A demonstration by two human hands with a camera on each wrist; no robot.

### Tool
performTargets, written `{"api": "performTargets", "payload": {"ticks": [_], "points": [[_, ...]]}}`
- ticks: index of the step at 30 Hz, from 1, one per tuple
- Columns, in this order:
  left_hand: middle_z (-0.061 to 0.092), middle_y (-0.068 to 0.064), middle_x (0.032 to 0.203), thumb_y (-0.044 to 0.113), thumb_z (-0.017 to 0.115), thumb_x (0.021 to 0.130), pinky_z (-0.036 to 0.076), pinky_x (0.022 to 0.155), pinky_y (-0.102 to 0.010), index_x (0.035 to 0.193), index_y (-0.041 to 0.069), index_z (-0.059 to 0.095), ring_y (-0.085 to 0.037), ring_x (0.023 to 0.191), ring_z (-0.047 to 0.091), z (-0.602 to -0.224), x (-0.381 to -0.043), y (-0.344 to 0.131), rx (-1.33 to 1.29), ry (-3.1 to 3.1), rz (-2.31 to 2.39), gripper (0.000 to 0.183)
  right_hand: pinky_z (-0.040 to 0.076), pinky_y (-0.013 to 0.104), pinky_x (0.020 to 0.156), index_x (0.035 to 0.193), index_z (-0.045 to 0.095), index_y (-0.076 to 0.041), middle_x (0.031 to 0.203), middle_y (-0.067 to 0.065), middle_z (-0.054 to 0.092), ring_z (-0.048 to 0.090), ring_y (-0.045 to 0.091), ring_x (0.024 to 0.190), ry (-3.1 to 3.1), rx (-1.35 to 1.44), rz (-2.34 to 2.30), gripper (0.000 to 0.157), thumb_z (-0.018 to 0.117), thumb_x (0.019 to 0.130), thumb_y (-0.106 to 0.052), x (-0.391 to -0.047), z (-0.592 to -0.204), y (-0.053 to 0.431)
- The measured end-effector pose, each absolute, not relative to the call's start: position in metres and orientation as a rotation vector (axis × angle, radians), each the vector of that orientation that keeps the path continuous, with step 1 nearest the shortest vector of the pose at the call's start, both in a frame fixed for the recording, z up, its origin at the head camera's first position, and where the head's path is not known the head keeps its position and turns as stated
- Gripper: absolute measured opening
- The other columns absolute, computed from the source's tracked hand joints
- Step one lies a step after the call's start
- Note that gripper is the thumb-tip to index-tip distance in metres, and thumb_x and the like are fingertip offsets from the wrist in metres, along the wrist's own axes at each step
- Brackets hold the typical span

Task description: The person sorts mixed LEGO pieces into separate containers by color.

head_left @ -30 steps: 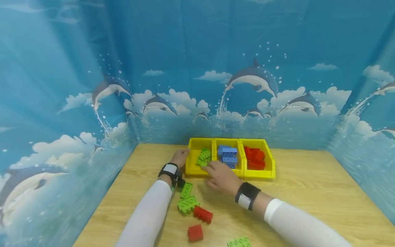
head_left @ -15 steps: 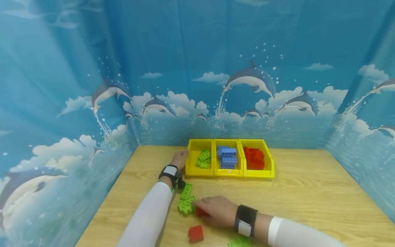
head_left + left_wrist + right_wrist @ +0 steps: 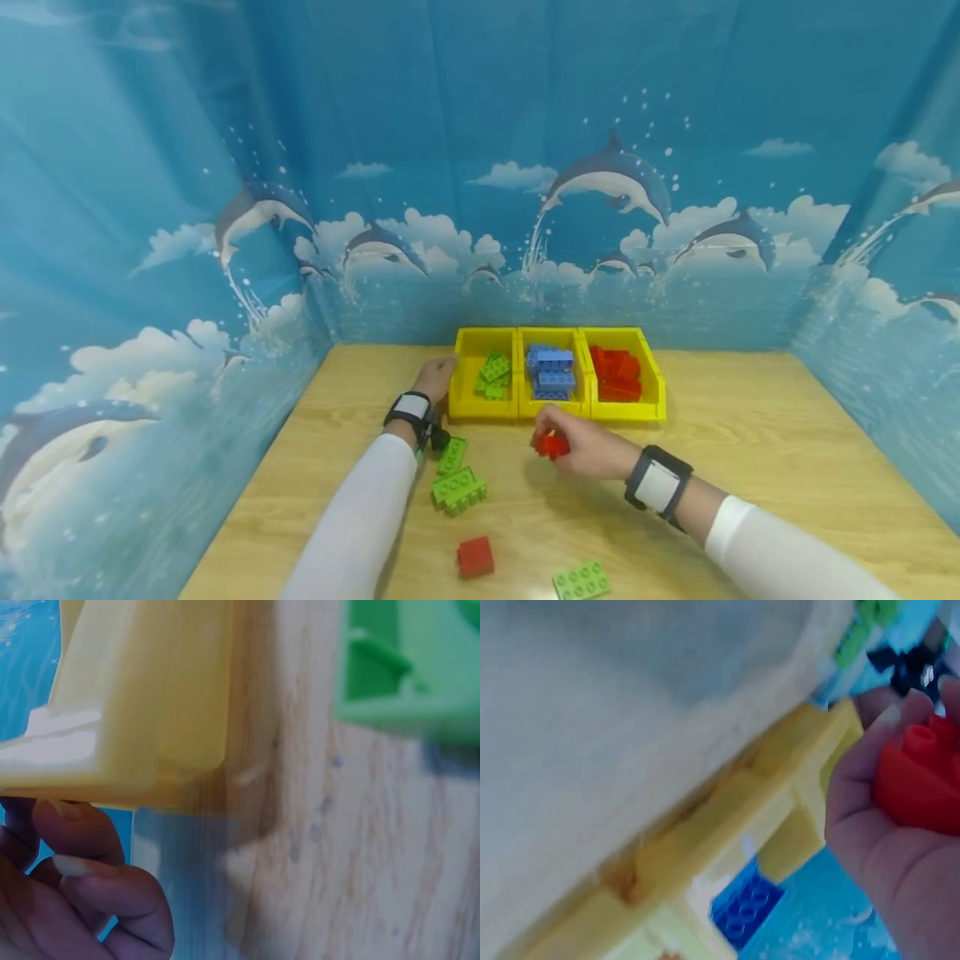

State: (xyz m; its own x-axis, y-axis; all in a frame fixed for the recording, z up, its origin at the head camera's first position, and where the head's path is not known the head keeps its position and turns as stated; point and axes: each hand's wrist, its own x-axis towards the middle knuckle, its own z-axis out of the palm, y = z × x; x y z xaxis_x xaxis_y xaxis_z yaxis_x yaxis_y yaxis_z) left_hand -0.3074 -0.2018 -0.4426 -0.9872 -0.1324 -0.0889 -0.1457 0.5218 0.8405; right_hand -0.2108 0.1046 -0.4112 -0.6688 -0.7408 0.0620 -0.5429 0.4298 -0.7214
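Observation:
My right hand (image 3: 581, 446) pinches a red building brick (image 3: 552, 446) between thumb and fingers, above the table just in front of the yellow bins. The brick's studs show in the right wrist view, where the red brick (image 3: 922, 780) is partly covered by the hand. My left hand (image 3: 435, 379) rests beside the left wall of the left yellow bin (image 3: 483, 408). In the left wrist view, loosely bent fingers (image 3: 112, 892) touch the bin's edge and grip nothing that shows. Green bricks (image 3: 495, 375) lie in the left bin, blue bricks (image 3: 555, 379) in the middle, red bricks (image 3: 618, 375) in the right.
Near the left forearm lie two stacked-looking green bricks (image 3: 459, 490) and another green brick (image 3: 452, 456). A red brick (image 3: 476, 557) and a flat green brick (image 3: 582, 581) sit near the table's front. A blue dolphin-print curtain (image 3: 480, 167) stands behind the wooden table (image 3: 720, 433).
My right hand went from the left bin down to the red brick beside the green ones, took hold of it, and lifted it up and right toward the bins. The left hand stayed put.

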Motion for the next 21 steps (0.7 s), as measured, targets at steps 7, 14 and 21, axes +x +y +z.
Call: {"api": "performTargets", "payload": {"ticks": [7,14,21], "points": [[0.043,-0.003,0.072,0.045,0.035,0.106,0.037,0.063,-0.032,0.087,0.003,0.055,-0.019,0.068,0.045,-0.447,-0.312,-0.205,-0.237,2.674,1.549,0.050,0.043,0.022,0.057,0.091,0.069,-0.025,0.076,-0.012,0.062,0.053,0.005,0.063,2.738,-1.205,-0.820,0.009,0.071,0.090,-0.034,-0.239,-0.402,0.125],[0.039,-0.004,0.072,0.046,0.035,0.105,0.035,0.064,-0.034,0.084,0.006,0.050,-0.019,0.067,0.041,-0.448,-0.312,-0.205,-0.221,2.645,1.558,0.048,0.020,0.026,0.043,0.050,0.043,-0.020,0.044,-0.009,0.029,0.027,0.011,0.039,3.172,-1.043,-0.482,0.048,0.054,0.096,-0.028,-0.295,-0.391,0.160],[0.042,-0.004,0.074,0.047,0.034,0.105,0.036,0.065,-0.033,0.090,0.004,0.055,-0.019,0.071,0.044,-0.447,-0.311,-0.205,-0.257,2.673,1.561,0.050,0.044,0.053,0.079,0.105,0.063,-0.009,0.100,0.014,0.065,0.056,0.034,0.089,3.295,-0.870,-0.170,0.023,0.050,0.098,-0.026,-0.355,-0.403,0.179]]}}
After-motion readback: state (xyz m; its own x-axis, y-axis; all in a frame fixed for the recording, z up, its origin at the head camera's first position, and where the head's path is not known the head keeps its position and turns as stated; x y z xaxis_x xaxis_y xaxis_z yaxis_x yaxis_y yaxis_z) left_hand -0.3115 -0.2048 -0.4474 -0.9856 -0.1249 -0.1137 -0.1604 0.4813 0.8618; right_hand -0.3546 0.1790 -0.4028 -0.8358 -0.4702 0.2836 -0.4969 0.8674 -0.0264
